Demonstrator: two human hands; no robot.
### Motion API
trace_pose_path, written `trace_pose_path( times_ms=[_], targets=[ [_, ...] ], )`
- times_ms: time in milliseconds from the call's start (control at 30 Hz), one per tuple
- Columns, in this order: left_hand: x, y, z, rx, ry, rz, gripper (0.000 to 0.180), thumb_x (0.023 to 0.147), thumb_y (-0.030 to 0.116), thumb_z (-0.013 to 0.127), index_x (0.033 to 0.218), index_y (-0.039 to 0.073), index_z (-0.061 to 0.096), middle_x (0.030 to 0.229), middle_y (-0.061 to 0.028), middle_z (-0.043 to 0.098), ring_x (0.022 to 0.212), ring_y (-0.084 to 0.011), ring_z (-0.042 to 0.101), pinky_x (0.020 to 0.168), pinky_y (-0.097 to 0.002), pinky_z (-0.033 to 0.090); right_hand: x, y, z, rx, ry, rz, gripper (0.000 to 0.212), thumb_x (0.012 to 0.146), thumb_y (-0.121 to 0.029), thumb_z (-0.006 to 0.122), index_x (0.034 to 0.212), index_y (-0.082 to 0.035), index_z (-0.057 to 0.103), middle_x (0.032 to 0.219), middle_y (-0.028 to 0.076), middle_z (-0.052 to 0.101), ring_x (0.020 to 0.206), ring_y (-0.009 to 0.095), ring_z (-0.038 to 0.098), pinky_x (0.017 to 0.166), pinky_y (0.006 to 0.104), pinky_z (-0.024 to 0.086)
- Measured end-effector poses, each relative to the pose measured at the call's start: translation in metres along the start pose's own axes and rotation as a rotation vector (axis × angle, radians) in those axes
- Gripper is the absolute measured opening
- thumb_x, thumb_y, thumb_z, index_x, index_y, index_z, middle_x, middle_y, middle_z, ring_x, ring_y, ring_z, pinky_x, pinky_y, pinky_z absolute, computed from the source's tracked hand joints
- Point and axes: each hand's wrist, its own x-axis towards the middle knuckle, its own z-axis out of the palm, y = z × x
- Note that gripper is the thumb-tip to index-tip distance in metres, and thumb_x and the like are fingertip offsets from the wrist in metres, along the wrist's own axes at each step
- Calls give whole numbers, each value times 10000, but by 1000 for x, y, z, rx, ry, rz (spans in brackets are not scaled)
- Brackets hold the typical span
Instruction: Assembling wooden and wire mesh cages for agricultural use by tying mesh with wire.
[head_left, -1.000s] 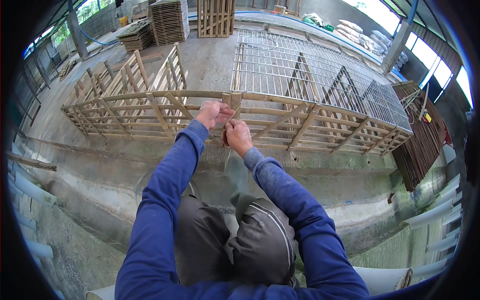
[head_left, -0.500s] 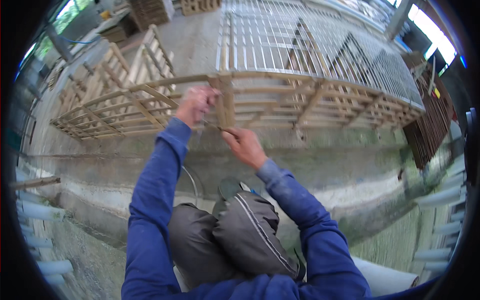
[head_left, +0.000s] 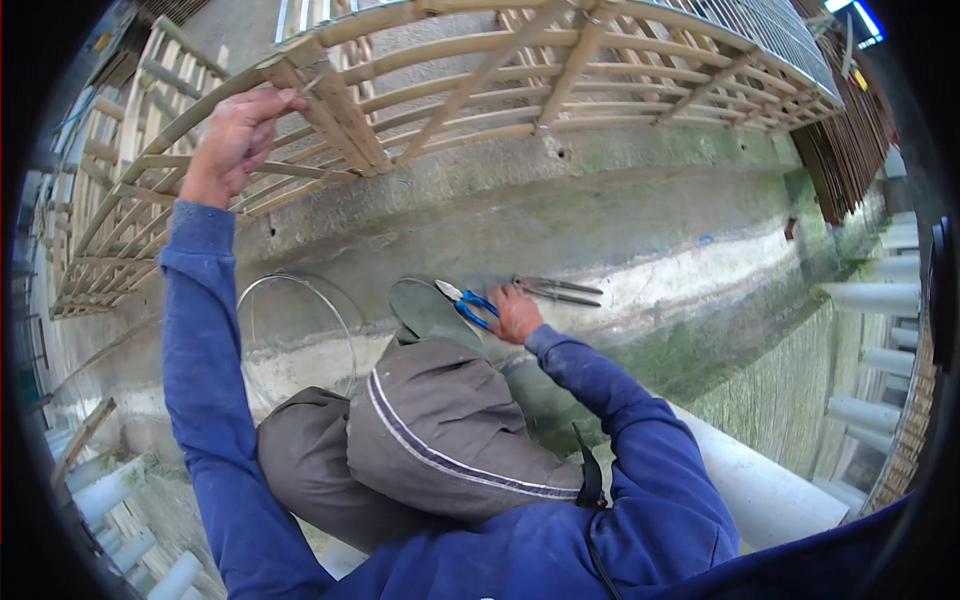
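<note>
My left hand (head_left: 240, 140) is raised at the far left with its fingers pinched beside a wooden post (head_left: 335, 115) of the slatted frame. What sits between those fingertips is too small to make out. Down on the concrete ledge, my right hand (head_left: 517, 315) has curled fingers at the handle ends of blue-handled pliers (head_left: 467, 302), whose jaws point away to the left. Just beyond that hand lies a second tool, long grey-handled pliers or pincers (head_left: 560, 291). A loop of thin wire (head_left: 335, 308) rests left of my foot.
The slatted wooden frame (head_left: 480, 90) runs across the far side, with a metal grid (head_left: 740, 25) behind it. My shoe (head_left: 425, 305) stands by the blue pliers. Brown slats (head_left: 845, 150) are stacked at right; pale pipes (head_left: 870, 297) line both sides.
My right hand has left the post and come down to the pliers on the ledge. My left hand stays up by the post, fingers closed. The view has shifted down and right.
</note>
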Motion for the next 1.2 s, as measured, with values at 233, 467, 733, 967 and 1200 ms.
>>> trace_pose_path(
  times_ms=[233,467,733,967,1200],
  targets=[
    [-6,-8,4,-7,-21,52,193,912,191,602,948,20,684,520,109,325,385,1,259,331,-200,173,19,-26,45,-105,-67,15,682,740,-144,598,1363,-82,327,1139,231,508,1017,408,538,789,484,510],
    [-19,-1,6,-81,-5,27,199,918,179,586,979,9,669,530,46,448,364,-29,302,311,-202,242,49,-48,-16,438,-139,23,262,720,-201,595,824,36,553,749,273,569,774,411,589,702,474,449],
    [-19,-5,-5,-103,-7,112,114,862,122,636,856,8,644,603,-1,556,422,-37,430,360,-198,340,100,-172,-245,831,-194,-303,348,744,-100,567,1068,26,593,908,69,657,814,145,609,716,279,484],
    [-25,-3,1,-36,63,154,95,836,116,656,801,30,635,606,5,555,434,-33,434,369,-192,313,117,-191,-279,824,-164,-391,417,771,-111,556,1160,38,554,1001,80,652,888,147,600,774,282,470],
    [-27,-1,7,-65,72,146,77,823,72,642,818,-5,651,632,-11,568,518,-65,491,442,-213,362,113,-192,-292,688,-127,-316,365,792,-110,554,1129,26,580,994,66,665,790,109,537,737,267,461]
  ],
)
